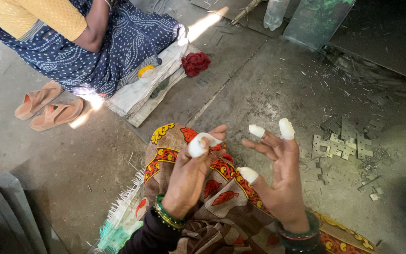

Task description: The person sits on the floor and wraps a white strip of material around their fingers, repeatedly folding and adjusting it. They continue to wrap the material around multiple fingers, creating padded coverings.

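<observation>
My left hand (191, 171) is curled around a roll of white tape (197, 146), held between thumb and fingers above my patterned lap cloth (222, 197). My right hand (280, 174) is raised with its fingers spread apart, palm turned toward the left hand. Three of its fingertips wear white tape wraps (286, 128), on the thumb and two fingers. The right hand holds nothing. Green bangles sit on both wrists.
Several flat metal hinge plates (341, 143) and metal scraps lie on the concrete floor at right. Another person in blue dotted cloth (95, 42) sits at the upper left on a white sack, beside tan sandals (48, 108), a red cloth (195, 63) and a plastic bottle (275, 13).
</observation>
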